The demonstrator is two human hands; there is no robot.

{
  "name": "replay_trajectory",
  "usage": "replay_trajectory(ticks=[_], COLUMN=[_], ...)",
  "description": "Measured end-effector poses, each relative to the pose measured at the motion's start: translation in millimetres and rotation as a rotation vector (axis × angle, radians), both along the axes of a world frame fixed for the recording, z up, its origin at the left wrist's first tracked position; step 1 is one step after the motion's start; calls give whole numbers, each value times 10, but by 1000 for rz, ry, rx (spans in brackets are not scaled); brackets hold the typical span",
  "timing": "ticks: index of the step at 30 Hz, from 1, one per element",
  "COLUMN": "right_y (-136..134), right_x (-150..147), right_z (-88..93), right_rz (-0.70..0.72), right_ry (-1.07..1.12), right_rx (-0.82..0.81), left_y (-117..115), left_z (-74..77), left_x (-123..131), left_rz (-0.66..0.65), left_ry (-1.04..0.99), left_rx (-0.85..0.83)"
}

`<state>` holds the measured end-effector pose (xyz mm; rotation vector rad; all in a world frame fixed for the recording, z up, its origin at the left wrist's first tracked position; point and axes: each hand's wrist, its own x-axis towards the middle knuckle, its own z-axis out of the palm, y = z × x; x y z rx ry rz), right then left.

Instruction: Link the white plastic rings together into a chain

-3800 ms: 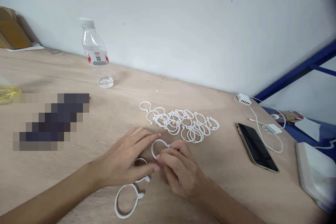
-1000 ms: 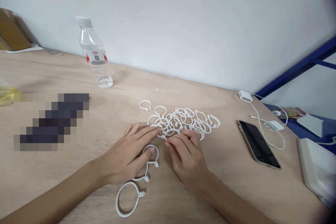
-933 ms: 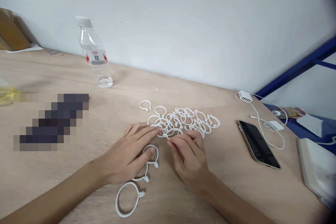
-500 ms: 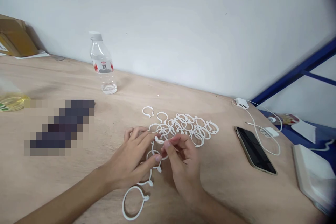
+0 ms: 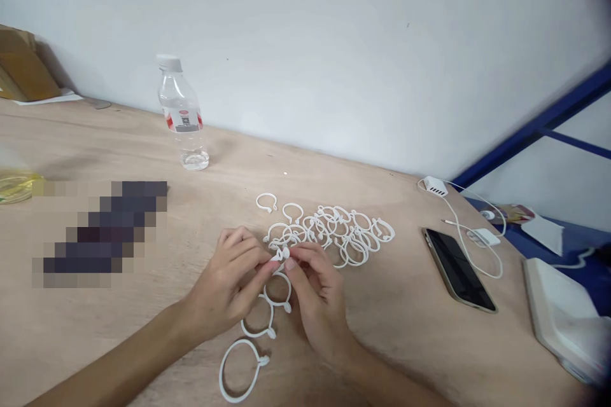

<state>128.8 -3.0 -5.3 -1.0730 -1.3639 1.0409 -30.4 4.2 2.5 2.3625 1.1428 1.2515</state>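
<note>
Both hands meet over the table, pinching the ends of a white plastic ring (image 5: pixel 285 253). My left hand (image 5: pixel 229 280) grips one end between thumb and index finger, its other fingers curled. From the other side, my right hand (image 5: pixel 317 296) has thumb and fingers closed on the facing end. Much of this ring is hidden by my fingers. Below the hands lies a short row of white rings with clasp ends, the nearest ring (image 5: pixel 238 371) at the front. Beyond my right hand spreads a pile of similar open rings (image 5: pixel 363 222).
A water bottle (image 5: pixel 184 117) stands upright near the wall. A phone (image 5: pixel 458 270) lies at right beside a white charger and cable (image 5: pixel 435 186). A white device (image 5: pixel 556 308) sits on the right edge. A cardboard box (image 5: pixel 28 70) is far left, a pixelated dark patch nearer.
My hands have come closer together, the left now pinching instead of spread. The ring's ends now show between the fingertips. The whole view has shifted slightly.
</note>
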Motion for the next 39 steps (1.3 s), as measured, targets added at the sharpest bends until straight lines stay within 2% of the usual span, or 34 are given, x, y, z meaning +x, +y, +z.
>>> replay_trajectory(ticks=[6, 11, 17, 22, 25, 29, 33, 35, 39], right_y=[-25, -32, -60, -95, -51, 143, 320, 347, 333], right_x=[12, 21, 36, 38, 82, 198, 252, 243, 214], right_z=[66, 63, 62, 53, 67, 111, 68, 13, -63], right_rz=[13, 77, 130, 140, 150, 111, 48, 36, -13], right_ry=[-94, -35, -28, -112, -177, -351, -739, -879, -907], right_rx=[38, 12, 60, 163, 200, 298, 382, 399, 425], left_y=[-46, -38, -32, -23, -18, -31, -53, -54, -40], left_z=[15, 30, -7, -72, -58, 37, 112, 120, 108], left_x=[-23, -17, -4, -11, -16, -11, -13, -22, -26], left_rz=[-82, 57, -101, -112, -111, -116, -216, -227, -179], left_ry=[101, 170, 288, 281, 296, 338, 336, 304, 266], left_rx=[40, -66, -168, -145, -157, -184, -163, -165, -194])
